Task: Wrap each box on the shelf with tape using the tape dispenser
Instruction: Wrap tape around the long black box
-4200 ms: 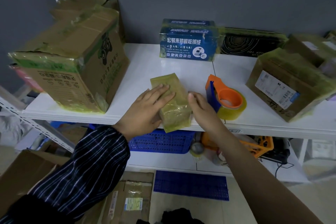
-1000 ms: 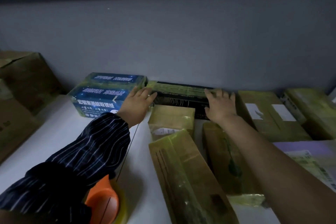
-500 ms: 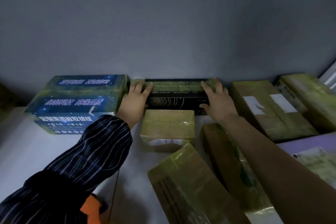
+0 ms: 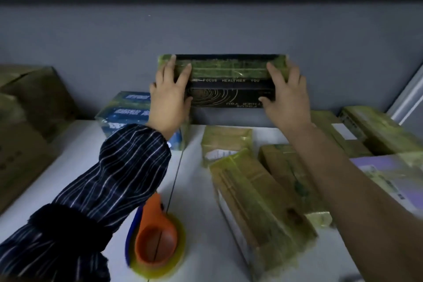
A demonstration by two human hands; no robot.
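Black box [image 4: 231, 96], orange dispenser [image 4: 155, 238]

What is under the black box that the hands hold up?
Only a gap. The left hand and right hand hold the black box in the air; below it show grey wall and white shelf. Its bottom face is hidden.

The white shelf [image 4: 196, 201] in front of me carries the orange tape dispenser [image 4: 158, 240] near its front edge. A blue box [image 4: 123, 112] sits at the back left and cardboard cartons [image 4: 27, 133] at the far left. Tape-wrapped boxes [image 4: 261, 213] crowd the right side.
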